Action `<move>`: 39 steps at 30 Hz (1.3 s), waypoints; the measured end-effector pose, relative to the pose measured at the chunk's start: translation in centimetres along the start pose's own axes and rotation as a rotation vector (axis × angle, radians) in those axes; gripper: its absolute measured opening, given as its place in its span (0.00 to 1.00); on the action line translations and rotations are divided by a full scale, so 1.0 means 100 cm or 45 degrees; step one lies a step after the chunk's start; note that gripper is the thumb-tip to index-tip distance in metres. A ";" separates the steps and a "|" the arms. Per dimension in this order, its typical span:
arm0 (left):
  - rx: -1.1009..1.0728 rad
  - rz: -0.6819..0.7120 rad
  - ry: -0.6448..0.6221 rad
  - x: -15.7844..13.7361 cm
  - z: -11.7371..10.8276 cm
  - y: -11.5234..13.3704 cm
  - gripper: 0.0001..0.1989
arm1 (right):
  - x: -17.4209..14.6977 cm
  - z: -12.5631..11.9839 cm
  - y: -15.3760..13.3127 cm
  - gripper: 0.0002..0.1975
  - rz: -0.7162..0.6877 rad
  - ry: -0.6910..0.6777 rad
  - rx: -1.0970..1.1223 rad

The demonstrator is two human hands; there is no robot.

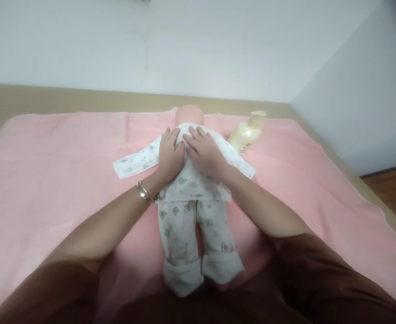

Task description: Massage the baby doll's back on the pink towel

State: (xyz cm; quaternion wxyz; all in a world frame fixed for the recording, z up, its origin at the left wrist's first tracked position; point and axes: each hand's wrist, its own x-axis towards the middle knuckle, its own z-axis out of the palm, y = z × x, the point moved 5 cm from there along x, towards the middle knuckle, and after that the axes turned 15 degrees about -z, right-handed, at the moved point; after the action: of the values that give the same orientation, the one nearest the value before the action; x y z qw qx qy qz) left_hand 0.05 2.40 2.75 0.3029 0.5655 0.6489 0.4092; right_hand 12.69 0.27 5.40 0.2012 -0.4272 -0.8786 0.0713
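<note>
A baby doll lies face down in front of me, its bald head pointing away. It wears a white printed long-sleeved top and matching trousers with the cuffs turned up. My left hand rests flat on the left of the doll's upper back, fingers stretched out. On the right of the upper back lies my right hand, its fingers spread over the cloth. The two hands nearly meet at the thumbs, and neither grips anything. The doll's arms reach out sideways, and its hands are hidden.
A pink blanket covers most of the tan surface under the doll. A pale yellow pump bottle lies tilted by the doll's right sleeve. White walls stand behind and to the right, with a brown floor at far right.
</note>
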 end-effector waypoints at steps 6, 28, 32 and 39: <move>-0.004 -0.002 0.030 0.003 0.002 -0.004 0.29 | 0.005 -0.004 0.023 0.32 0.139 0.037 -0.072; 0.019 -0.005 0.008 -0.001 0.000 0.000 0.29 | 0.000 -0.002 0.009 0.31 0.143 0.061 -0.154; -0.023 0.024 0.018 0.000 -0.001 0.000 0.26 | -0.010 0.002 -0.023 0.30 0.032 0.065 -0.234; 0.210 0.156 0.032 -0.001 0.004 0.005 0.27 | 0.004 0.000 0.006 0.31 0.037 0.033 -0.025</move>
State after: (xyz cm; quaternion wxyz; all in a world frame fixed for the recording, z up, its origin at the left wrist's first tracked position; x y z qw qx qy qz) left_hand 0.67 2.36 2.97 0.2215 0.6219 0.6483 0.3793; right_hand 12.86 0.94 5.36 0.2075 -0.4427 -0.8702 0.0601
